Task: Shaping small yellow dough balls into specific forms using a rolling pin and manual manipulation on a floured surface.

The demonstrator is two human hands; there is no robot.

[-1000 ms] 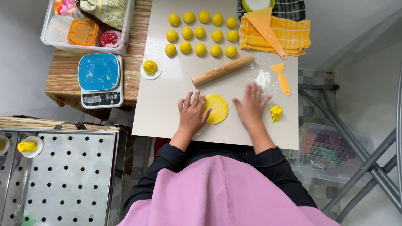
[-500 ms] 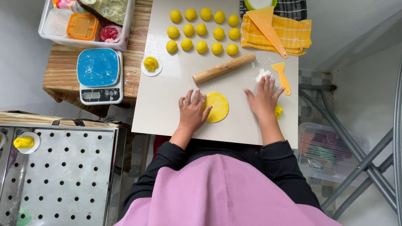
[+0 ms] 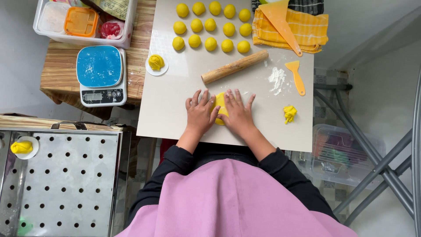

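Near the desk's (image 3: 166,114) lower edge, left hand (image 3: 199,115) and right hand (image 3: 238,115) press flat, fingers spread, on yellow dough (image 3: 219,109); bare board flanks them, rolling pin (image 3: 234,66) just above.

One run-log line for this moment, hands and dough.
left hand: flat on yellow dough disc | right hand: flat on disc | rolling pin: lying apart on board

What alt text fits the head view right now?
Both hands, left hand and right hand, press a flat yellow dough disc on a pale board. Beyond lie a wooden rolling pin, thirteen yellow dough balls and a blue-topped scale.
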